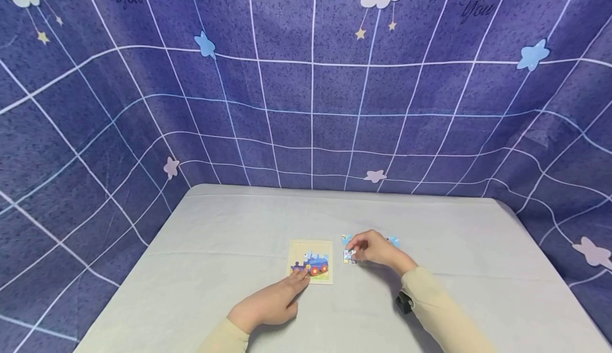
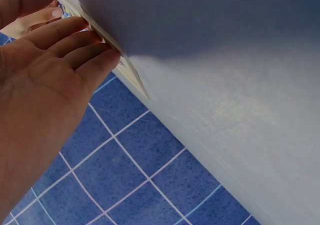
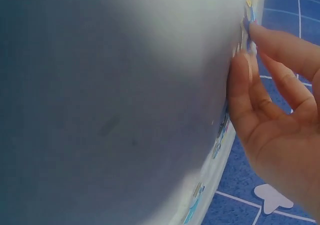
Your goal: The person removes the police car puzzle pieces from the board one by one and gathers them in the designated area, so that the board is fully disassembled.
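Note:
A jigsaw puzzle board (image 1: 311, 243) with a pale wooden frame lies flat on the table, partly filled with a picture of a blue train with red wheels. My left hand (image 1: 274, 301) rests its straight fingers on the board's lower left part; in the left wrist view the fingertips lie along the board's edge (image 2: 136, 77). To the right of the board, my right hand (image 1: 375, 248) pinches a small puzzle piece (image 1: 349, 256) between thumb and fingers, low over the table. The right wrist view shows fingertips at a piece (image 3: 246, 27), seen nearly edge-on.
More loose puzzle pieces lie around the right hand, among them a blue one (image 1: 393, 240) behind it and one (image 1: 346, 239) to its far left. A pale cloth covers the table (image 1: 239, 225). Blue patterned curtain (image 1: 287, 87) surrounds the table's back and sides.

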The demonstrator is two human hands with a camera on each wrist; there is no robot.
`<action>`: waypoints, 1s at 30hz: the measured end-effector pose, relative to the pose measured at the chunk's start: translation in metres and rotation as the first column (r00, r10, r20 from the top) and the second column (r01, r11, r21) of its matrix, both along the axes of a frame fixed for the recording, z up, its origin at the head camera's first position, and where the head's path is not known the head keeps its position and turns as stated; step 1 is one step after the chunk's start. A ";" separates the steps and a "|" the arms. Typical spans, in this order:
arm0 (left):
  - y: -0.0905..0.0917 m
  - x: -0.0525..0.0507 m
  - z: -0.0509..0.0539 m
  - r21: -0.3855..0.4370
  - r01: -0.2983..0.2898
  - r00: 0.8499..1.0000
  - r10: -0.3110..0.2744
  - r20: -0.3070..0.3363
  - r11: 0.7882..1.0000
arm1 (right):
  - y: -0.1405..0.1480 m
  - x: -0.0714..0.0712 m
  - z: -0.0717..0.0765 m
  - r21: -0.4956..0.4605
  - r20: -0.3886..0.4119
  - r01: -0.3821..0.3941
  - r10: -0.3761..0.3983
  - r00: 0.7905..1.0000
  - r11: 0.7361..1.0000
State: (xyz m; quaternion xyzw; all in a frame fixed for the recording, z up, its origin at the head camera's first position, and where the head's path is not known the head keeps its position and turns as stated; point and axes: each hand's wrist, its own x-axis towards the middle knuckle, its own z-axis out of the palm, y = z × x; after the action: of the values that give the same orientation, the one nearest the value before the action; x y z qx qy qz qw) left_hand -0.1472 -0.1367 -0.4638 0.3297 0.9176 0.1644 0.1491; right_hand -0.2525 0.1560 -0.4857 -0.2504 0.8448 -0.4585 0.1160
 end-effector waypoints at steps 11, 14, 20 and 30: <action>-0.001 0.002 0.001 0.001 0.000 1.000 0.000 -0.002 1.000 | -0.006 0.001 0.004 0.036 -0.077 0.016 -0.013 0.997 0.999; -0.001 0.002 0.000 0.006 -0.001 1.000 0.001 0.001 1.000 | -0.015 0.001 0.009 -0.010 -0.090 0.003 -0.004 0.996 1.000; -0.001 -0.001 -0.002 0.008 -0.007 1.000 0.007 0.009 1.000 | -0.048 0.000 0.015 -0.048 -0.065 -0.063 0.060 0.996 0.997; -0.002 0.000 0.000 0.032 0.008 1.000 -0.008 0.012 0.999 | -0.089 0.002 0.007 0.075 -0.013 -0.110 0.111 0.994 0.991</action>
State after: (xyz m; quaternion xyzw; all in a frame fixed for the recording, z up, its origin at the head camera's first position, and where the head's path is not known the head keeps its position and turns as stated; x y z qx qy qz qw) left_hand -0.1470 -0.1387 -0.4641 0.3347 0.9126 0.1805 0.1502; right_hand -0.2509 0.0672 -0.4787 -0.2962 0.8470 -0.4177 0.1429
